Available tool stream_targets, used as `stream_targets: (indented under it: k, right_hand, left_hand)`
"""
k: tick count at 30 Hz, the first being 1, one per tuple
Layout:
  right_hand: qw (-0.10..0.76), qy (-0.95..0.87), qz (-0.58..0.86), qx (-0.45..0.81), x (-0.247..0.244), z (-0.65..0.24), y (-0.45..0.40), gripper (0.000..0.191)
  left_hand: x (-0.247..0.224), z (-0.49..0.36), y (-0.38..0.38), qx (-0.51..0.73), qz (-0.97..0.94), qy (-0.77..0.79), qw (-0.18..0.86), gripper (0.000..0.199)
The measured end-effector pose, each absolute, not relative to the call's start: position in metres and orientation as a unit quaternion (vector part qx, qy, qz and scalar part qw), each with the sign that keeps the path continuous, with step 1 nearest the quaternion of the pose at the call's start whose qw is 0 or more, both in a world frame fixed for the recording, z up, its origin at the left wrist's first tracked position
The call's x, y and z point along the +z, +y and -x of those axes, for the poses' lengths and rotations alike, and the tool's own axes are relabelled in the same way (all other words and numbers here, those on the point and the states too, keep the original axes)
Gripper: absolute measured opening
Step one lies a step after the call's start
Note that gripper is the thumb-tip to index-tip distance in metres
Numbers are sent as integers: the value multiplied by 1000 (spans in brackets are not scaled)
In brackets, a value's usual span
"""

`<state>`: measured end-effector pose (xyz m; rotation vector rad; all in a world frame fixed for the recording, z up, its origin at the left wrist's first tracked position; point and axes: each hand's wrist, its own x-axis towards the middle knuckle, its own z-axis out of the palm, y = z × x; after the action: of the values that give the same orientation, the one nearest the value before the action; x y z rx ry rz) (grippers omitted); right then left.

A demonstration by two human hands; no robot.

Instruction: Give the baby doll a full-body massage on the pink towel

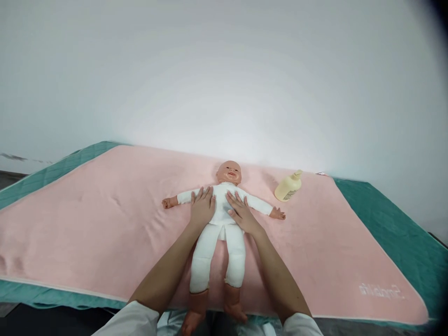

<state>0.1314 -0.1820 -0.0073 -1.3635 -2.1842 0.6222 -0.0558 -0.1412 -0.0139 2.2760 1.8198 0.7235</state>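
Left fingers: a bit spread and lying flat, gripping nothing; left hand (203,208) laid over one side of the chest of a bald baby doll (221,205) with a white cloth body and smooth, plastic-looking peach-brown head, hands and feet.
Right fingers: fanned a little wider, also gripping nothing, angled inward over the other side of the chest; right hand (244,216) apart from the left one, with a strip of white cloth showing between.
Doll: flat on its back between the forearms, arms flung out sideways, feet toward the near edge.
Palm technique: probably best done with both palms soft and level, weight matched left and right, no digging in with fingertips. Actual pressure: can't tell from here.
Cloth body: likely squishy and prone to bunching or sliding, so better to go slow and smooth.
Bottle: pale yellow, round-shouldered pump bottle (288,188) with dark lettering, standing near the doll's outstretched hand, untouched. Contents: hidden by the opaque wall, no clue about how full. Lettering too small to read.
Blanket: soft pink, round-cornered fleece-looking blanket (105,228) under doll and bottle, with pale, mirrored-looking lettering at one corner.
Underneath: teal quilted cover (392,224), poking out around the edges.
Behind: plain pale wall (224,79).
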Motion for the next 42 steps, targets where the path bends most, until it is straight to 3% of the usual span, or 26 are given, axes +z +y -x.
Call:
stream_targets:
  k: [14, 32, 36, 42]
  right_hand:
    - [256, -711, 627, 193, -29, -136, -174, 64]
    - [245, -674, 676, 171, -30, -140, -179, 69]
    - [242, -674, 676, 173, -30, -140, -180, 69]
    - [247, -675, 673, 176, -30, -141, -180, 66]
  left_hand:
    - [-14, 56, -142, 257, -758, 595, 75, 50]
    - [-16, 61, -141, 260, -778, 563, 100, 57]
    - [-9, 68, -144, 306, -808, 481, 148, 65]
    - [10, 77, -155, 330, -838, 290, 323, 72]
